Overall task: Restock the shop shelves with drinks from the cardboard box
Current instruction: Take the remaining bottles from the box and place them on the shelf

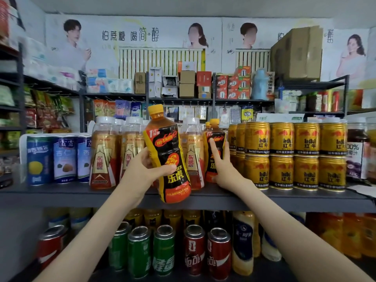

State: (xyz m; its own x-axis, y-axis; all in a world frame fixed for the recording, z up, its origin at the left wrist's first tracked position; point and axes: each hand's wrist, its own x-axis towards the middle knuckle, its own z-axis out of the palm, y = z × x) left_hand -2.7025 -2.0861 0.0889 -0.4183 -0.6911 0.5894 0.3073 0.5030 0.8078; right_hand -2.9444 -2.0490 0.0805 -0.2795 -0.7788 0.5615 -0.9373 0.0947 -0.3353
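Note:
My left hand (147,167) grips a Hi-Tiger bottle (168,153) with a yellow cap and black-orange label, held tilted in front of the grey shelf (61,193). A second Hi-Tiger bottle (215,139) stands upright on that shelf, between the clear-capped orange bottles (102,153) and the gold Red Bull cans (293,155). My right hand (223,169) holds this standing bottle, index finger straight up its label and the other fingers round its right side. The cardboard box is out of view.
Blue cans (50,159) stand at the shelf's left; a dark juice bottle (358,151) at its right. The lower shelf carries green cans (151,251), red cola cans (206,253) and yellow bottles (243,241). Further shelves behind hold boxes and packets.

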